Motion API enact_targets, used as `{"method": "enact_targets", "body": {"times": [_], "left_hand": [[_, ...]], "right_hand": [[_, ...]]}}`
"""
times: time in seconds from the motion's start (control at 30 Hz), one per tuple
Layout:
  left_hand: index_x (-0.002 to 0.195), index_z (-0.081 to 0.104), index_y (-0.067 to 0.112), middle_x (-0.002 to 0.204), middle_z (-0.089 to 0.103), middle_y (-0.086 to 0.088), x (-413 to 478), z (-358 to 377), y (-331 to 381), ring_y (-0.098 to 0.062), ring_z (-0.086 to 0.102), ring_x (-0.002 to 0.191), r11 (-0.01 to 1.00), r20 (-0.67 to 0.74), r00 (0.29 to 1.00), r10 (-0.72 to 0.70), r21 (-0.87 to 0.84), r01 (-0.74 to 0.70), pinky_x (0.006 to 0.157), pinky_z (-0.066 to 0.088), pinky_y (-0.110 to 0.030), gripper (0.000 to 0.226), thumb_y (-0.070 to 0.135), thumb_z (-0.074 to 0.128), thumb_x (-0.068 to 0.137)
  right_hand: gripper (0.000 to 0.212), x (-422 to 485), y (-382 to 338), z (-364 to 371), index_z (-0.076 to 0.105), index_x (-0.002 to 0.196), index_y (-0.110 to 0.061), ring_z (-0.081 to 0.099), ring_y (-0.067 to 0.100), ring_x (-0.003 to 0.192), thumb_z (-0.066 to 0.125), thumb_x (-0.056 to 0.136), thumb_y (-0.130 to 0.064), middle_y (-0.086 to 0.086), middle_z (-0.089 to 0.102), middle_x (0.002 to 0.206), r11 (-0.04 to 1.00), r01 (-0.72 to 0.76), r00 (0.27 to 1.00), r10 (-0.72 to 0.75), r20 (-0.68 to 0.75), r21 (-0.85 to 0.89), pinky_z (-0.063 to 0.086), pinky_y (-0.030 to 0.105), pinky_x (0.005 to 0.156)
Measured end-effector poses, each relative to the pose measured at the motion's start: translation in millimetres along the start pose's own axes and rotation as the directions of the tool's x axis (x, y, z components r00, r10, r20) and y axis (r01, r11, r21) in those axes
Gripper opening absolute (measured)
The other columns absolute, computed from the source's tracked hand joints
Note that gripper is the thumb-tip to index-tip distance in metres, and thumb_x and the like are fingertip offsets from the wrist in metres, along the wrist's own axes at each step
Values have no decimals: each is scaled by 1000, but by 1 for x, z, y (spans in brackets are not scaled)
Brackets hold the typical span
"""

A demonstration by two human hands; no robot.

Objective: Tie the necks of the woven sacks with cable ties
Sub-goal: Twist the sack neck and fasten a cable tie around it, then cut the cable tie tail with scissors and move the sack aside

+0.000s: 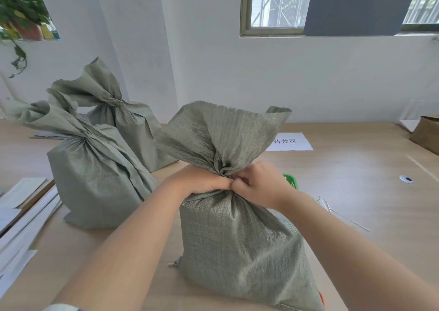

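Observation:
A grey-green woven sack (242, 246) stands upright on the table right in front of me, its neck gathered and its mouth flaring above. My left hand (202, 180) is wrapped around the neck from the left. My right hand (259, 184) pinches the neck from the right, fingertips touching the left hand; whether a cable tie is between the fingers is hidden. Two more sacks stand to the left with bunched necks, a near one (95, 175) and a far one (126, 125). Thin cable ties (344, 218) lie on the table to the right.
A green basket (291, 180) peeks out behind my right wrist. A white paper label (289, 142) lies beyond the sack. Flat cardboard and papers (23, 206) stack at the left edge, a cardboard box (427, 132) at far right, a small tape roll (406, 179) nearby.

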State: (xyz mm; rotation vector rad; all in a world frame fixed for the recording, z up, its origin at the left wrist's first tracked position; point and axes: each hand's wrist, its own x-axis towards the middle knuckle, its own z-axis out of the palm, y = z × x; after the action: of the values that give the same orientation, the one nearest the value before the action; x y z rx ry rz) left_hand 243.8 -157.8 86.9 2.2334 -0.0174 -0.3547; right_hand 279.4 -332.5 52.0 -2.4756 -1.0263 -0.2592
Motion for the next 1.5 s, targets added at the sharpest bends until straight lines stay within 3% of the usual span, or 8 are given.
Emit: {"method": "enact_targets", "body": {"times": [0.13,0.33,0.5,0.7,0.87,1.13,1.3,1.5], "left_hand": [[83,60,45,87,57,35,-1,-2,-4,21,47,74,999,-4,999,32,27,-32,58,38,2,23,29,76,86],[87,75,39,88,68,34,7,-11,-11,12,60,89,1000,13,1000,1,18,-1,77,40,-3,11,30,80,84],[94,78,37,96,72,30,12,-9,-13,7,63,100,1000,1,1000,3,30,-3,94,45,-13,21,40,86,75],[104,78,37,110,74,21,23,-11,-24,-4,65,111,998,-28,999,-44,37,45,108,46,-32,79,73,85,34],[100,78,35,109,75,17,31,-15,-26,-10,67,111,999,-14,999,-34,25,34,109,46,-37,66,68,85,44],[93,78,32,104,77,13,46,-16,-28,-15,68,108,1000,23,1000,-8,21,8,108,47,-42,58,66,85,46],[91,79,31,100,77,14,52,-13,-26,-15,69,106,1000,-22,999,25,17,-25,108,47,-40,53,62,83,47],[96,77,25,107,76,5,55,-12,-31,-22,69,110,999,1,1000,18,-33,-18,110,46,-47,71,71,90,44]], "right_hand": [[31,-3,3,3,24,49,-27,25,16,42,41,73,-35,-5,23,42,992,65,994,-54,-94,111,21,26,45],[27,-1,13,-3,27,50,-22,21,17,46,40,72,-29,-5,21,44,982,138,986,-125,-109,130,16,17,44],[30,-5,17,-1,20,52,-24,18,15,49,39,73,-32,0,20,47,983,95,990,-77,-116,155,18,28,46],[32,-15,35,-9,45,60,-20,26,10,47,60,87,-30,-6,31,47,972,-1,999,14,-52,233,25,27,49],[20,-45,71,-14,65,86,-28,45,11,63,60,88,-47,5,53,66,860,-210,969,247,-20,465,38,30,62],[24,-123,141,31,72,84,-18,56,16,70,54,98,-24,2,66,73,539,-586,690,724,23,605,44,34,70],[12,-172,163,83,70,90,-23,64,20,79,59,91,-18,0,72,84,506,-797,577,799,169,329,45,27,66],[26,-222,175,140,62,87,-28,61,17,83,55,79,-4,-3,68,83,440,-898,400,813,424,4,42,23,68]]}}
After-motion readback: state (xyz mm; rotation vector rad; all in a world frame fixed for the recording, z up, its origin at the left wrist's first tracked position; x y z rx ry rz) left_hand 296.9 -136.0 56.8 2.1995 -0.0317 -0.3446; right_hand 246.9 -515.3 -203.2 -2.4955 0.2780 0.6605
